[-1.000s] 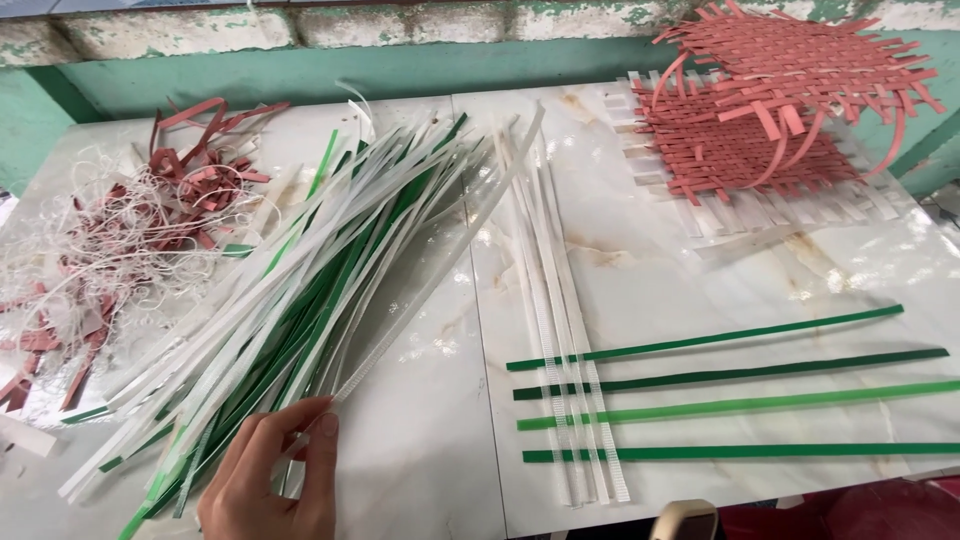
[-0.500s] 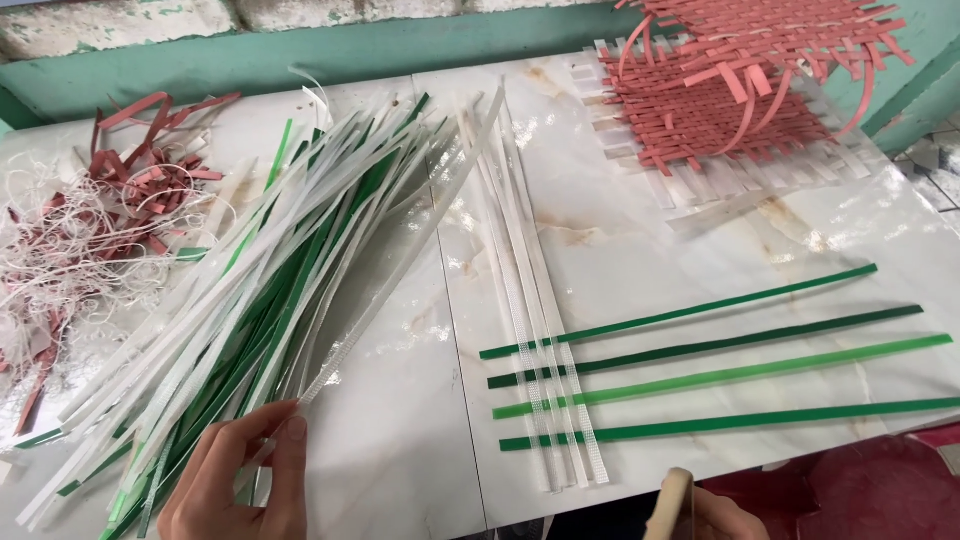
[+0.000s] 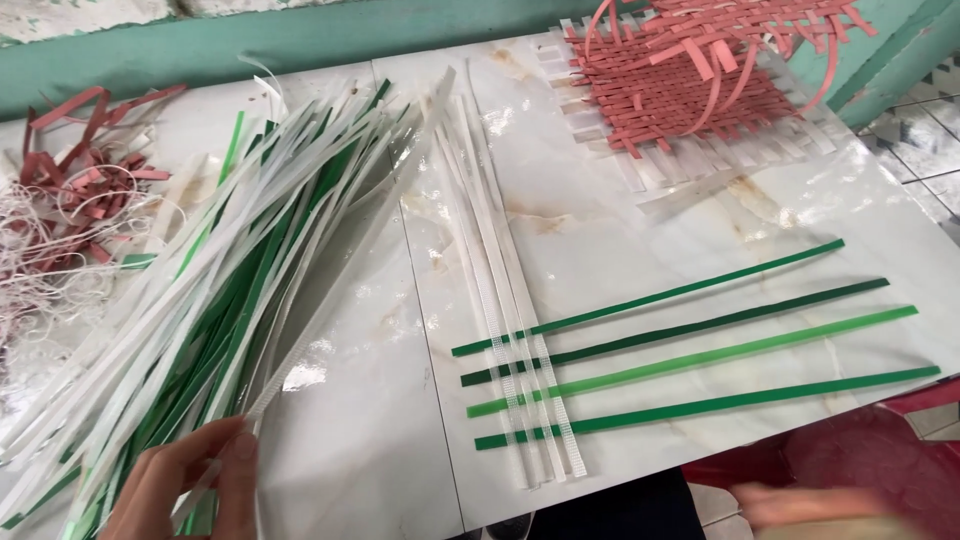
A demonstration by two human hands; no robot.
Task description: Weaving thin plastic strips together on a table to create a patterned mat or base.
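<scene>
My left hand [image 3: 190,485] is at the bottom left, its fingers pinching the near end of a white strip [image 3: 330,310] from a big loose pile of white and green plastic strips [image 3: 210,290]. My right hand [image 3: 800,505] shows only as a blur at the bottom right, below the table edge. On the marble table [image 3: 600,220], several green strips [image 3: 700,345] lie side by side, crossed near their left ends by several white strips [image 3: 495,270] that run away from me.
A partly woven mat of red and white strips [image 3: 690,85] lies at the back right. A tangle of red scraps and thin white offcuts [image 3: 70,205] sits at the far left. A green wall ledge [image 3: 300,40] runs behind the table.
The view has shifted right and down. My left hand has lifted one white strip away from the pile. My right hand has come into view at the bottom right.
</scene>
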